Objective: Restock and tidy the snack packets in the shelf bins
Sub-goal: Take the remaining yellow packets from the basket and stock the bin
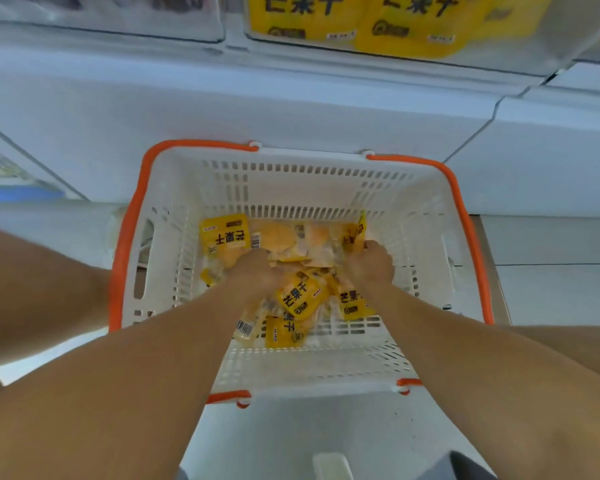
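Observation:
A white slotted shopping basket (291,178) with orange handles stands on the floor below me. Several yellow snack packets (300,299) with black lettering lie loose in its bottom. Both my arms reach down into it. My left hand (255,270) is curled into the pile and grips packets near the middle. At the right side of the pile my right hand (371,261) grips a packet (355,237) by its edge. The fingers of both hands are buried among the packets and blurred.
A clear shelf bin (378,46) at the top holds more yellow packets of the same kind. Beside it on the left is another clear bin (118,26) with dark contents. The white shelf front (222,109) runs behind the basket.

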A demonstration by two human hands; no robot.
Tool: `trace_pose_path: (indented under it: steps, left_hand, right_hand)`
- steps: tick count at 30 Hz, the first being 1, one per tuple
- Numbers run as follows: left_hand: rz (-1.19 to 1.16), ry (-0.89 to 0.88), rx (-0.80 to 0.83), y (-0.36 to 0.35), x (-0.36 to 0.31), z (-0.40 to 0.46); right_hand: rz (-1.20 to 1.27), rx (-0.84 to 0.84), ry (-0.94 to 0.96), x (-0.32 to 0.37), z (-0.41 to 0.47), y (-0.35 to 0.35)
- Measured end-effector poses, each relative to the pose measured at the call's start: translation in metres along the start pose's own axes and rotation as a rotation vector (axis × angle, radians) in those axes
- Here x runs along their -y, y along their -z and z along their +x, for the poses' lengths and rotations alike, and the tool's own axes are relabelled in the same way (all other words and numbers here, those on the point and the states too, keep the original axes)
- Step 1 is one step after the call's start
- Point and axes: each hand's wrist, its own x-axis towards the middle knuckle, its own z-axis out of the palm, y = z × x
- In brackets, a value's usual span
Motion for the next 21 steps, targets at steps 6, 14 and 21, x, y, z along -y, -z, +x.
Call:
trace_pose_path:
  steps: [6,14,21]
  left_hand:
    - [-0.916,0.093,0.019,0.015,-0.051,-0.004]
    - [-0.930,0.182,-0.288,0.021,-0.010,-0.002]
    - [-1.184,0.353,-0.385,0.037,0.002,-0.006]
  right_hand:
    - [0.564,0.814,-0.043,0.034,-0.020,0.038]
    - [-0.325,0.616,0.150,0.031,-0.012,0.016]
    - [-0.576,0.530,0.223,0.006,-0.048,-0.026]
